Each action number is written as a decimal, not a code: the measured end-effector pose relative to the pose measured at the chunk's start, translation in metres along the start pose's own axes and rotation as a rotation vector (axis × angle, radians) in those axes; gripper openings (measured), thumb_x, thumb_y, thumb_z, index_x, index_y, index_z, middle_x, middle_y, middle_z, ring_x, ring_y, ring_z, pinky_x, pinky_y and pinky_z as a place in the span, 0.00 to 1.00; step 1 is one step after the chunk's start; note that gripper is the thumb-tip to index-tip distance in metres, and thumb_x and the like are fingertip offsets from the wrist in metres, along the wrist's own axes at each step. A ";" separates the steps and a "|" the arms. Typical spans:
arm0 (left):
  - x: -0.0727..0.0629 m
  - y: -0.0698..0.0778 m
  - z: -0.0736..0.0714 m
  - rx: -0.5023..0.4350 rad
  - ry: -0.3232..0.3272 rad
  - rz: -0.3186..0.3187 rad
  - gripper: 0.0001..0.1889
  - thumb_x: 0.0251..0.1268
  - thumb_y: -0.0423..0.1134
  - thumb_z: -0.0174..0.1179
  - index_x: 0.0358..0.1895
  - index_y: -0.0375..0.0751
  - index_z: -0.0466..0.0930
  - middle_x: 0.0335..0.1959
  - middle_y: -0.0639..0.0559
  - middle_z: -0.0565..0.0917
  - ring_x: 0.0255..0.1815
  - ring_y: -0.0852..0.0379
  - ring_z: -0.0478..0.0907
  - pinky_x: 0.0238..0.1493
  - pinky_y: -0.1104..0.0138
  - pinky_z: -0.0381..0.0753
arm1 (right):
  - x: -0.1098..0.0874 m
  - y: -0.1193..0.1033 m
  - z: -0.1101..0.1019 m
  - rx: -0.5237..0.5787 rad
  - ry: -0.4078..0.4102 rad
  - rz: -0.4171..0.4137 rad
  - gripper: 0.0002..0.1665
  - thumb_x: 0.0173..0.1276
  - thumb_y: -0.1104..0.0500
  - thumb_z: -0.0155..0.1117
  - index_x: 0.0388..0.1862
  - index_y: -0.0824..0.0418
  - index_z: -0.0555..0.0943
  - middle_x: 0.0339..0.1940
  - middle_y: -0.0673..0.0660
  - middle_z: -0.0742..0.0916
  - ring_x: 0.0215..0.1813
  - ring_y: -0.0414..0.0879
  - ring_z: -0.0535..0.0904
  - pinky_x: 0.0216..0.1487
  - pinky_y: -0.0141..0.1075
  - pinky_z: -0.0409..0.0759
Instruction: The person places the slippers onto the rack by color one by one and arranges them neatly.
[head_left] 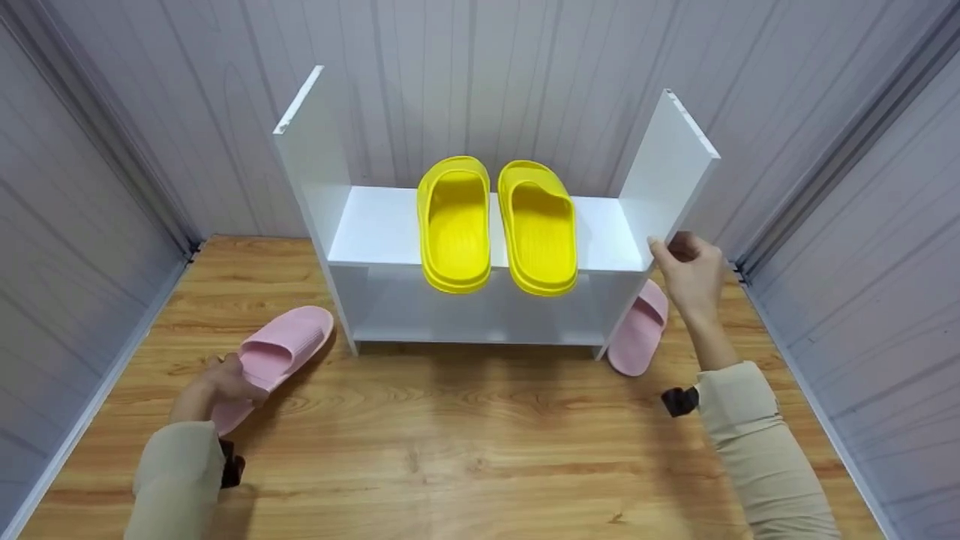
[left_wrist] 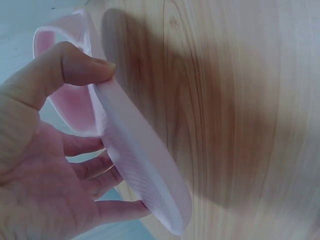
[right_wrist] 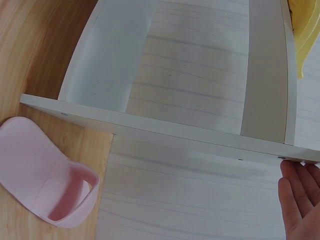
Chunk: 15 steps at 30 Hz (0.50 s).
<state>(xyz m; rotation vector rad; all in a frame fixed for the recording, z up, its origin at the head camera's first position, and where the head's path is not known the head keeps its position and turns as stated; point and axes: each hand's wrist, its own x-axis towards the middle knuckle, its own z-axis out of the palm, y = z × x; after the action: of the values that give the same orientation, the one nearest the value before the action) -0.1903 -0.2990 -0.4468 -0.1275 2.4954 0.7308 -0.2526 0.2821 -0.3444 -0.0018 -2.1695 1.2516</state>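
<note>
In the head view, my left hand (head_left: 225, 382) holds a pink slipper (head_left: 292, 337) at the left of a white shoe rack (head_left: 472, 315). Seen from the left wrist, the thumb lies on one side of the slipper's sole (left_wrist: 145, 150) and the fingers are on the other; its shadow falls on the floor. My right hand (head_left: 694, 274) pinches the front edge of the rack's right side panel (head_left: 667, 165), thumb over the inner face, fingers against the outer face. A pair of yellow slippers, left one (head_left: 457, 232) and right one (head_left: 540, 232), rests on the upper shelf, heels overhanging the front.
Another pink slipper (head_left: 637, 334) lies on the wooden floor (head_left: 465, 457) beside the rack's right side. A panelled wall (head_left: 480, 75) stands behind the rack, with further walls at left (head_left: 67, 225) and right (head_left: 877, 247).
</note>
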 end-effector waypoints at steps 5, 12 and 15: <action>-0.005 -0.003 -0.001 -0.010 -0.026 0.014 0.51 0.41 0.41 0.61 0.59 0.14 0.37 0.50 0.18 0.44 0.50 0.26 0.48 0.52 0.38 0.50 | 0.000 -0.001 -0.001 -0.008 0.001 -0.001 0.18 0.56 0.54 0.64 0.32 0.71 0.80 0.27 0.59 0.82 0.27 0.41 0.75 0.29 0.26 0.72; -0.010 -0.006 -0.004 0.060 -0.045 0.045 0.48 0.42 0.40 0.61 0.60 0.16 0.40 0.53 0.17 0.45 0.53 0.23 0.46 0.51 0.37 0.50 | 0.001 0.000 0.000 0.022 0.034 -0.075 0.15 0.54 0.59 0.66 0.28 0.73 0.80 0.23 0.60 0.81 0.24 0.40 0.74 0.26 0.26 0.71; -0.012 -0.007 -0.004 0.028 -0.068 0.057 0.50 0.40 0.38 0.62 0.61 0.18 0.38 0.54 0.18 0.42 0.55 0.22 0.41 0.51 0.36 0.46 | 0.001 0.001 0.000 0.016 0.038 -0.074 0.14 0.54 0.59 0.66 0.28 0.72 0.80 0.24 0.60 0.81 0.24 0.40 0.74 0.26 0.26 0.71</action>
<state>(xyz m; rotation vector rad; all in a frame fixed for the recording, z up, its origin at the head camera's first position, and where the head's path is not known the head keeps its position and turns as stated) -0.1802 -0.3082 -0.4410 -0.0216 2.4523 0.7115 -0.2544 0.2830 -0.3449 0.0601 -2.1078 1.2182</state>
